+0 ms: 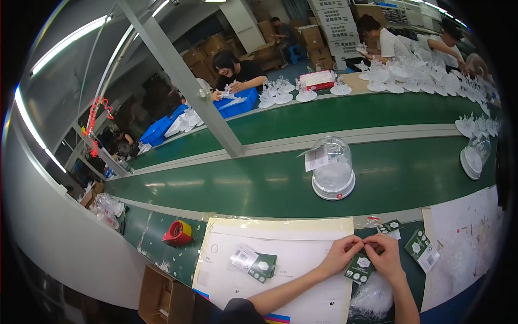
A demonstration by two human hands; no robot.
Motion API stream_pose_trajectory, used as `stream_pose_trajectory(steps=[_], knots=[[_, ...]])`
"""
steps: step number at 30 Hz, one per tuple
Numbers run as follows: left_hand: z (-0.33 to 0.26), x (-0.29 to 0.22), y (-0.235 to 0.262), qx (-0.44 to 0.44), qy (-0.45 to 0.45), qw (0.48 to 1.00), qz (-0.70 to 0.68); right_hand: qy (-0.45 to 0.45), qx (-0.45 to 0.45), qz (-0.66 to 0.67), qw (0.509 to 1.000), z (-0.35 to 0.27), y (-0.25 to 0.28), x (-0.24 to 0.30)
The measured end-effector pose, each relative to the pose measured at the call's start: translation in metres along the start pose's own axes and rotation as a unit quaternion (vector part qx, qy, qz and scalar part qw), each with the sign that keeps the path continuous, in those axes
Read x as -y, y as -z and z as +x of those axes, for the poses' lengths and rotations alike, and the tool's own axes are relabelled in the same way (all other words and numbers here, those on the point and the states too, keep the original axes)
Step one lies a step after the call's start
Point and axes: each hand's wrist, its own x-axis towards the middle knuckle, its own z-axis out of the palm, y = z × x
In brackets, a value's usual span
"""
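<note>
My left hand (342,255) and my right hand (386,256) meet fingertip to fingertip over the right edge of a large white printed sheet (302,237). Both are closed in a pinch at the upper end of a green and white card tag (360,266), which hangs below the fingers. Whatever fine string may be between the fingertips is too small to make out. Just under my right hand lies a bundle of thin clear strings (373,298). More green tags rest nearby: a small stack (254,263) on the sheet, and others (422,250) right of my right hand.
A clear dome (333,167) with a white base and a tag stands on the green conveyor (253,181). A tape roll in a red and yellow holder (178,233) sits left of the sheet. Below it is an open cardboard box (164,294). Co-workers sit across the belt.
</note>
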Motion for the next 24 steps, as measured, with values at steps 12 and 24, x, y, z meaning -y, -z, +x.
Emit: stream_pose_trajectory(steps=[12,24], knots=[[0.0007,0.0075,0.0031,0.004,0.007,1.000,-0.007,0.078,0.009,-0.082,0.994,0.0014,0.0047,0.0025],[0.0021,0.0042,0.0019,0.021,0.020,0.997,0.077,0.091,0.016,-0.123,0.988,0.0017,0.0079,0.0004]])
